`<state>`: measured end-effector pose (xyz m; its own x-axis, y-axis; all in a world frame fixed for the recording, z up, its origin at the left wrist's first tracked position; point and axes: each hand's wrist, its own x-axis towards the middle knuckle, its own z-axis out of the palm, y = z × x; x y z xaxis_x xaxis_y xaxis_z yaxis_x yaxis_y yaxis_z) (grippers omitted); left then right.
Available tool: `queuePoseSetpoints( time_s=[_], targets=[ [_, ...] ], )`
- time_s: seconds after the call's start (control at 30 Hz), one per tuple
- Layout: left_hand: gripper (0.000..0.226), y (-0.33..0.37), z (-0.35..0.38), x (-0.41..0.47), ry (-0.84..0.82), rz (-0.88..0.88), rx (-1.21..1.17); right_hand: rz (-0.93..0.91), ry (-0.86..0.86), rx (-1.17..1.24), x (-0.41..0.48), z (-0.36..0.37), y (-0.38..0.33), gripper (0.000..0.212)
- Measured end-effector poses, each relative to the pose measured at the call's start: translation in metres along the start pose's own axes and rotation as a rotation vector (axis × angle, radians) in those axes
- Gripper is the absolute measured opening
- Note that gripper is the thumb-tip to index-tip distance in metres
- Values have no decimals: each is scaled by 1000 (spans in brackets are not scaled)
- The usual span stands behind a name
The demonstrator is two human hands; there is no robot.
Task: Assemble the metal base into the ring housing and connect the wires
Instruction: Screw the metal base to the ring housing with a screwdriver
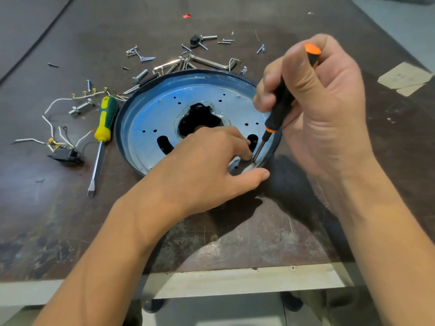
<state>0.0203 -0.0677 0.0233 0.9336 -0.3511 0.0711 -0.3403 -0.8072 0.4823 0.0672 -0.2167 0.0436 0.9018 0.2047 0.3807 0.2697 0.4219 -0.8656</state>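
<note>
On the bench (235, 231), far left, lie the wires (50, 142) with their black switch (67, 156), not yet connected. A green driver (103, 128) lies just beside the housing (118, 130). The base (150, 118) already sits inside the housing, so I judge we are fastening it down. My left hand (211, 165) rests on the base's near edge, fingers curled by the driver tip; whether they pinch anything there I cannot tell. My right hand (324, 109) grips the black driver (280, 107), tilted, tip down at the base's rim. Next I'd need to keep the tip seated while turning, then reach for the wires.
</note>
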Motion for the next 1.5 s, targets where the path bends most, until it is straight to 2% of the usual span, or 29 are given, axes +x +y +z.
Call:
queuePoseSetpoints(
  time_s=[0.13,0.27,0.47,0.6,0.77,0.9,1.0,1.17,1.33,1.5],
  targets=[
    [49,-1,1,-1,18,6,-5,61,-120,54,2,-4,0,32],
    [47,-2,1,0,4,11,-12,55,-159,-13,0,-8,1,25],
    [53,-1,1,-1,5,10,0,-51,-78,-148,0,-2,3,4],
    [48,-1,1,0,18,5,2,-135,63,-215,3,-7,2,22],
    [52,0,0,0,14,3,21,-4,-51,-132,-1,-8,6,11],
    [52,1,-1,1,4,-2,11,-7,-181,-100,-6,-1,8,14],
    [51,0,0,0,11,4,17,8,-200,-55,-6,0,5,6],
    [47,0,1,-1,36,25,25,69,-126,-49,-2,-6,6,5],
    [57,-4,-2,-3,-86,76,133,77,2,-65,2,-10,11,12],
    [44,-3,-1,-4,-17,92,136,128,103,97,7,-16,7,14]
  ],
)
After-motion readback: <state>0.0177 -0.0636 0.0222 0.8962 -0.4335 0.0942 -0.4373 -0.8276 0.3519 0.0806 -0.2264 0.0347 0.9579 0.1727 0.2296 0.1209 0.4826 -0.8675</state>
